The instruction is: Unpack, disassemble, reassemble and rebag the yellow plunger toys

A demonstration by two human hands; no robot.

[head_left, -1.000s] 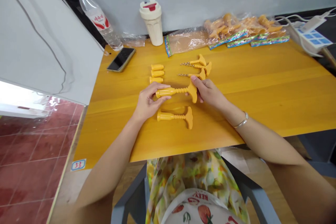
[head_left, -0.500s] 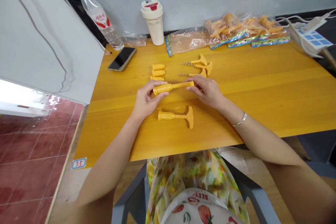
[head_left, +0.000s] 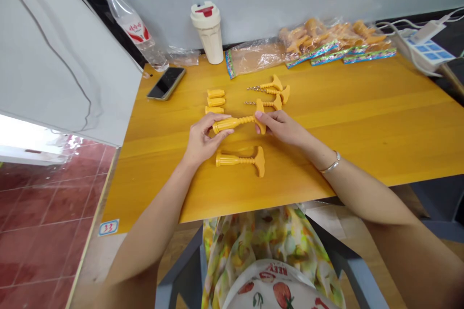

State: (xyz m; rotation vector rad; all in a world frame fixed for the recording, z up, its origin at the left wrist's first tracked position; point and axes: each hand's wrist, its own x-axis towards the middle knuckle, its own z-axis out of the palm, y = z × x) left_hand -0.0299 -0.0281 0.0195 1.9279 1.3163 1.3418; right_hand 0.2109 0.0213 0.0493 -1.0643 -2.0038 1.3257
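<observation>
Yellow plastic T-handle (head_left: pixel 235 123) rotated, crosspiece showing again | left hand (head_left: pixel 205 140) closed around its ribbed grip, right hand (head_left: pixel 278 126) pinching the crosspiece | I log it just above the second T-handle (head_left: pixel 236 160) on the bench (head_left: pixel 362 125)

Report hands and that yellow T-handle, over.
Left hand gripping ribbed end of yellow plastic T-handle. Right hand pinching its crossbar. Second T-handle lying just below, not touching.
</observation>
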